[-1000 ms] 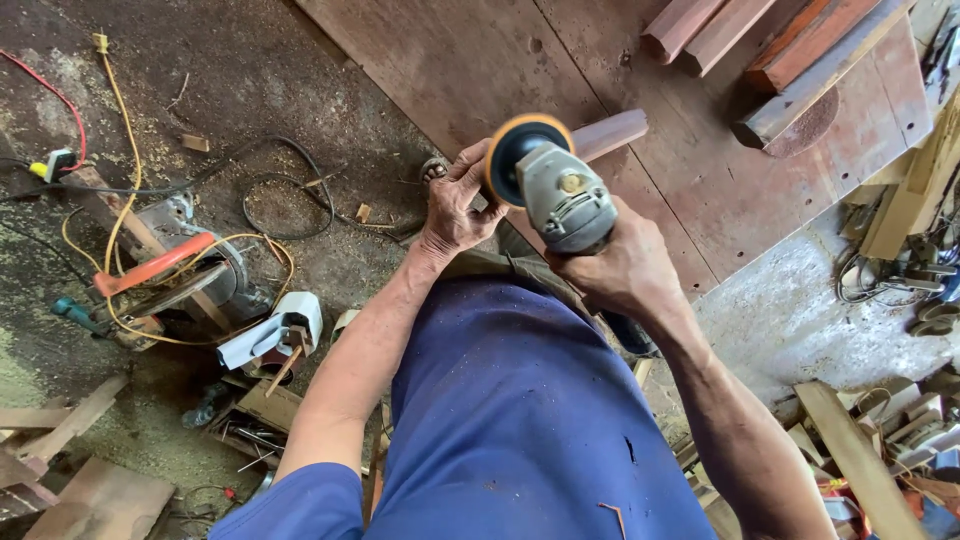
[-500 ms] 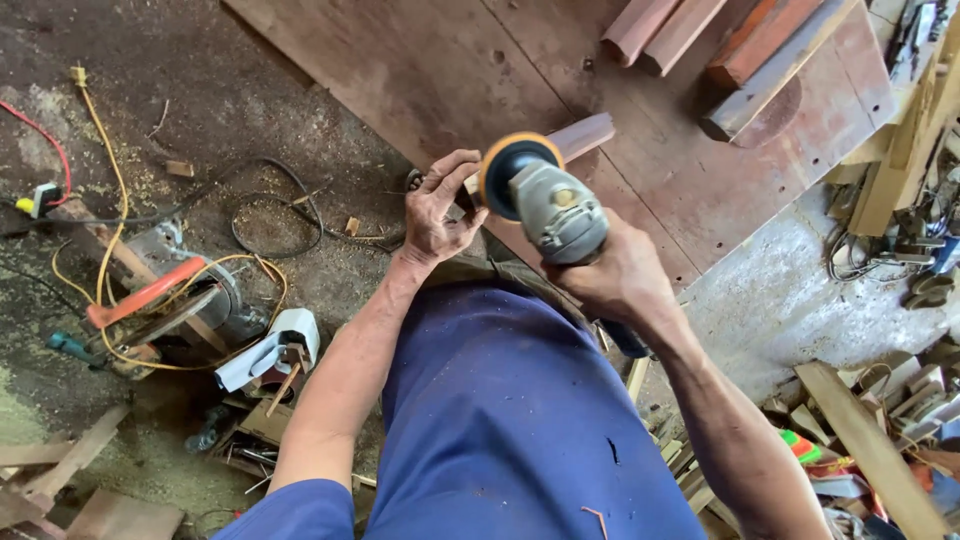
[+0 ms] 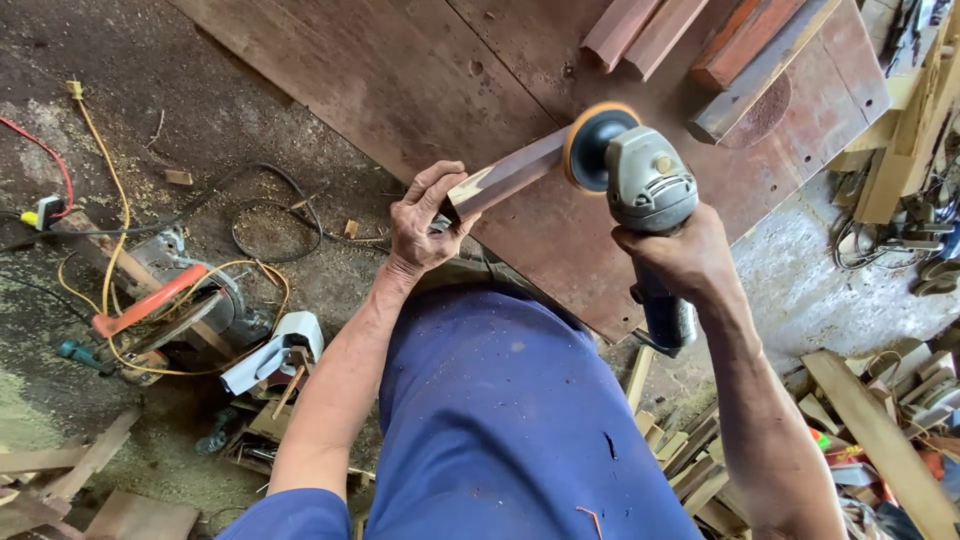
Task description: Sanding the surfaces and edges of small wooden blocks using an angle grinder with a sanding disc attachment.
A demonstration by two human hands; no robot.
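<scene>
Sanding underway: my left hand [image 3: 425,222] clamps the wooden strip [image 3: 505,178] above the counter [image 3: 400,80], right hand [image 3: 685,262] closed round the angle grinder [image 3: 640,185], disc at the strip's end—finish unclear.

The angle grinder [image 3: 650,190] has a grey head, a black disc with an orange rim and a dark handle. Left of it, the wooden strip [image 3: 505,178] is reddish brown with a pale end. Behind it, the board [image 3: 400,70] is dark red-brown. Below it, the trousers [image 3: 500,420] are blue.
</scene>
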